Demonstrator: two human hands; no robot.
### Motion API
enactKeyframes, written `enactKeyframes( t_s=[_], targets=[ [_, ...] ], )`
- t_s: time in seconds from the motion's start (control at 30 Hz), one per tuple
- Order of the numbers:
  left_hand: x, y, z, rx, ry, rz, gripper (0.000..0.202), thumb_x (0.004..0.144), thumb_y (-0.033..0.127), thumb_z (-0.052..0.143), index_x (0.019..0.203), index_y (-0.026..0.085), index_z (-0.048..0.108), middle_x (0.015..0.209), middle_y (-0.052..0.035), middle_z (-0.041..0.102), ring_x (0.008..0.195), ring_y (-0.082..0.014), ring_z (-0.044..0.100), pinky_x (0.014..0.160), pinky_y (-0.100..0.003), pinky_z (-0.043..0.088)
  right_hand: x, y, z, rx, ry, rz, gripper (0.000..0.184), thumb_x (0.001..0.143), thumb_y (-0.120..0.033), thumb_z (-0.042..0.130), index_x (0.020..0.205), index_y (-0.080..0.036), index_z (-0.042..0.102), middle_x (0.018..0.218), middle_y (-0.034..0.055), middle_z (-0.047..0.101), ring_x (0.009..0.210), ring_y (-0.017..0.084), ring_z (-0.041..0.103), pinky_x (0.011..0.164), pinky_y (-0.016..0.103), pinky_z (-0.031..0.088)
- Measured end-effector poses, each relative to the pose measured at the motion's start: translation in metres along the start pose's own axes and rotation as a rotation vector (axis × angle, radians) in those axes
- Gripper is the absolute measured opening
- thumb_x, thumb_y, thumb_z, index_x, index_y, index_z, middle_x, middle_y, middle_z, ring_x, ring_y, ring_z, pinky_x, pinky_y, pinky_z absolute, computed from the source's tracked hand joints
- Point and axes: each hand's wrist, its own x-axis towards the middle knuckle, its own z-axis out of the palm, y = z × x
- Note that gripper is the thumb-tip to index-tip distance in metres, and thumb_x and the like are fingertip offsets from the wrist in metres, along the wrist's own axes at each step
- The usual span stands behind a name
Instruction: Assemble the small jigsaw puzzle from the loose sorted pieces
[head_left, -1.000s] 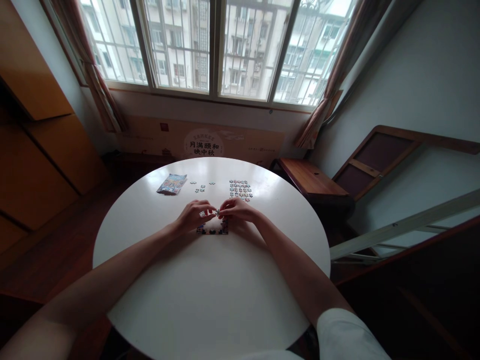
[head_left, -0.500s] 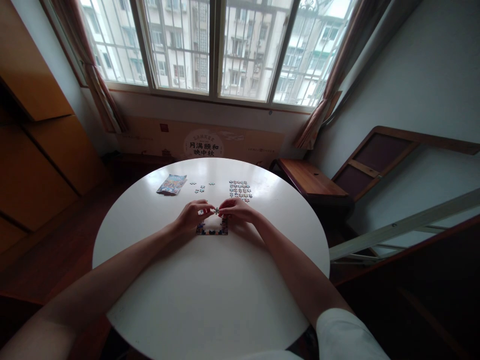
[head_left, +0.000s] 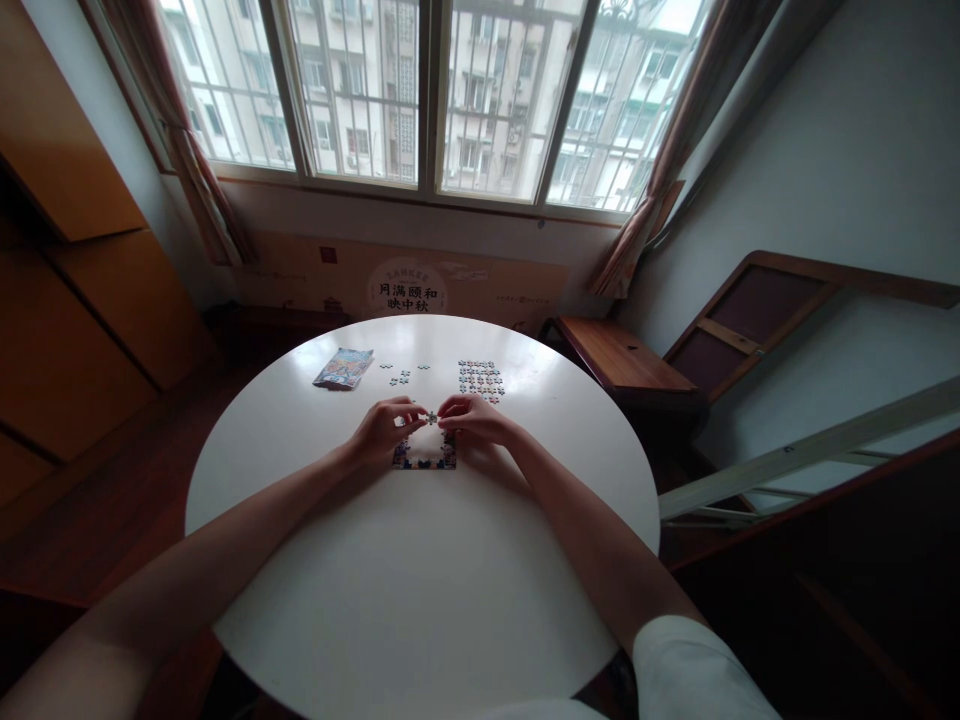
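Observation:
A small jigsaw puzzle piece is raised between my two hands, above a partly joined puzzle border. My left hand pinches it from the left with thumb and fingers. From the other side, my right hand has its fingertips closed at the piece's right edge. The border forms a dark, colourful frame around bare white tabletop, and my hands cover its upper part and sides.
On the round white table, sorted puzzle pieces lie in rows beyond my right hand. Several loose pieces are scattered farther left, beside a colourful printed packet. A wooden bench stands past the table's right edge.
The puzzle piece has shifted very slightly up and left between my fingers. Both hands stay in nearly the same place; the things on the table have not moved.

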Motion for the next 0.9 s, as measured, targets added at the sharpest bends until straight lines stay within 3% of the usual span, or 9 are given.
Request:
enactKeyframes(
  t_s=[0.37,0.67,0.9],
  targets=[
    [-0.0006,0.0007,0.0008,0.001,-0.026,-0.006,0.019,0.083,0.032,0.062,0.092,0.018,0.070,0.077,-0.0027,0.063,0.063,-0.0115,0.060,0.062,-0.023,0.049,-0.0027,-0.0048,0.0025,-0.027,-0.017,-0.004,0.036,0.062,-0.030,0.080,0.092,-0.015,0.064,0.078,0.0033,0.067,0.065,0.011,0.059,0.053,0.019,0.044],
    [-0.0002,0.0049,-0.0009,0.006,-0.056,0.016,0.019,0.084,0.033,0.060,0.090,0.017,0.071,0.075,-0.0029,0.063,0.062,-0.0113,0.060,0.060,-0.022,0.047,-0.0004,-0.0020,0.0014,-0.045,-0.025,-0.024,0.031,0.061,-0.031,0.080,0.082,-0.014,0.065,0.070,0.0014,0.065,0.062,0.010,0.059,0.053,0.019,0.043],
    [-0.0004,0.0040,-0.0007,0.038,-0.051,0.019,0.018,0.084,0.032,0.062,0.091,0.018,0.071,0.075,-0.0028,0.064,0.062,-0.0114,0.058,0.062,-0.023,0.047,-0.0016,-0.0038,0.0010,-0.045,-0.032,-0.017,0.033,0.061,-0.029,0.081,0.086,-0.015,0.065,0.074,0.0022,0.066,0.065,0.010,0.059,0.054,0.019,0.044]
  ],
)
